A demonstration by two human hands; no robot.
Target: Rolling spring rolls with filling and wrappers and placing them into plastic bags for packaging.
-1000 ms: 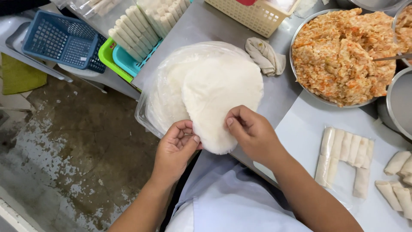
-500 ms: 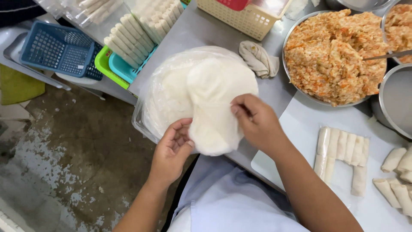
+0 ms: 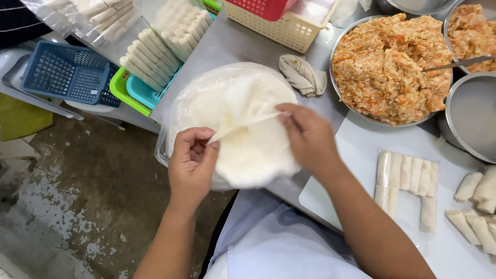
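A round stack of thin white wrappers point(image 3: 243, 150) lies in a clear plastic bag on the grey metal table point(image 3: 243, 46). My left hand point(image 3: 192, 164) pinches the near-left edge of the top wrapper point(image 3: 238, 118), which is lifted and folded into a ridge. My right hand point(image 3: 309, 139) holds the other end of that ridge above the stack's right side. Right of my right arm, a row of rolled white spring rolls point(image 3: 405, 181) lies on a white board point(image 3: 356, 144).
A large metal bowl of orange minced filling point(image 3: 392, 62) stands at the back right, an empty metal pot point(image 3: 473, 119) beside it. A crumpled cloth point(image 3: 302, 75), a cream basket point(image 3: 279, 26), bagged rolls in green and blue trays point(image 3: 155, 57), and a blue basket point(image 3: 64, 72) surround the stack.
The top wrapper, flat under both hands before, is now peeled up and creased between them. My left hand has moved up, and my right hand has shifted right.
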